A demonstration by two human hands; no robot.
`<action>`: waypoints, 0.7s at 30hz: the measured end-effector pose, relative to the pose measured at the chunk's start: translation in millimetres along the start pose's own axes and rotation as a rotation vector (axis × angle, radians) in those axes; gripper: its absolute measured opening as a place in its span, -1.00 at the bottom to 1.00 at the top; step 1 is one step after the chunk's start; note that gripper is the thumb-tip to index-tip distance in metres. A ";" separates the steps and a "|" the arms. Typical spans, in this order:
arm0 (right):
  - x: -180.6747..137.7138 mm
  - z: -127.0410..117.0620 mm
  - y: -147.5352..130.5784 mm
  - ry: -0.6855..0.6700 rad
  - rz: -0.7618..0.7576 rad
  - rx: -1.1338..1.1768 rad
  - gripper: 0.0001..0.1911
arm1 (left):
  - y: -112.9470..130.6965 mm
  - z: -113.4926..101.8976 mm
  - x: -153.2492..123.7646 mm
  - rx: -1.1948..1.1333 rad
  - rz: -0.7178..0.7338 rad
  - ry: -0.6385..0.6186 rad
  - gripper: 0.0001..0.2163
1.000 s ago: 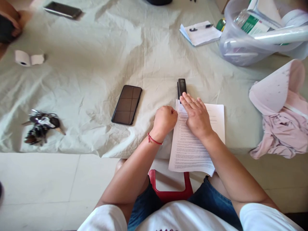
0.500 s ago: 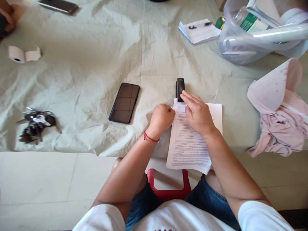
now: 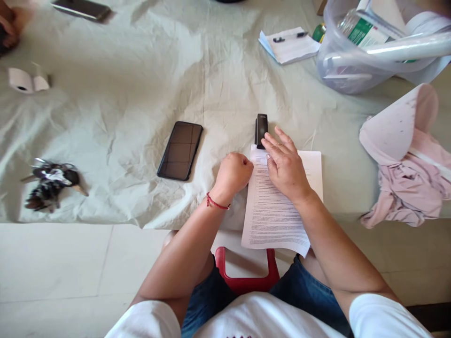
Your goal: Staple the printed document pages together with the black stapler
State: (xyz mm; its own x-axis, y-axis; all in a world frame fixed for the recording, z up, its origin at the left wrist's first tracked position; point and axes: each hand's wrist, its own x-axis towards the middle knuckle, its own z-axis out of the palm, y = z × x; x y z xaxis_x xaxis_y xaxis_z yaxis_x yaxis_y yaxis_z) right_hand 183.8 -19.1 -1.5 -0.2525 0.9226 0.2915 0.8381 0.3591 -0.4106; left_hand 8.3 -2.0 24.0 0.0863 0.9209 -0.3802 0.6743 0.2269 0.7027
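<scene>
A stack of printed sheets (image 3: 275, 211) lies on the covered table, its lower end curling over the front edge. At its upper left corner a black stapler (image 3: 261, 129) points away from me, its near end over the top of the paper. My left hand (image 3: 234, 173), with a red cord bracelet at the wrist, is closed at the left margin of the sheets; its fingertips are hidden. My right hand (image 3: 287, 169) is open above the paper, fingers spread, the foremost ones beside the stapler's near end.
A dark phone (image 3: 180, 150) lies left of my hands, and a bunch of keys (image 3: 52, 183) farther left. Beyond are a paper roll (image 3: 23, 80), another phone (image 3: 81, 9) and a notepad with pen (image 3: 291, 47). Pink cloth (image 3: 408, 188) and a clear plastic tub (image 3: 345, 70) stand right.
My right hand has lifted slightly off the stapler, and its fingers have spread apart. My left hand stays closed at the paper's edge. The whole view has shifted slightly.
</scene>
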 end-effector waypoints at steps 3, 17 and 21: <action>-2.5 3.7 -3.9 0.006 -0.012 -0.040 -0.36 | -0.3 0.6 0.6 0.014 0.011 -0.003 -0.66; -17.7 11.9 -9.5 -0.030 -0.022 -0.129 -0.27 | 2.7 1.3 1.4 0.065 0.016 -0.006 -0.71; -20.8 16.1 -11.5 -0.031 -0.011 -0.138 -0.30 | 5.2 1.4 0.7 0.124 0.025 0.005 -0.73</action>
State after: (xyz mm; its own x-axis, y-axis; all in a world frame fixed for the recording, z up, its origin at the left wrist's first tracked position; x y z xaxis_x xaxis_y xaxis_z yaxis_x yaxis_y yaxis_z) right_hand 171.6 -40.1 -16.8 -0.2756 0.9233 0.2675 0.8932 0.3489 -0.2838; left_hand 12.9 -0.6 26.6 0.1008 0.9275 -0.3601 0.7577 0.1630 0.6319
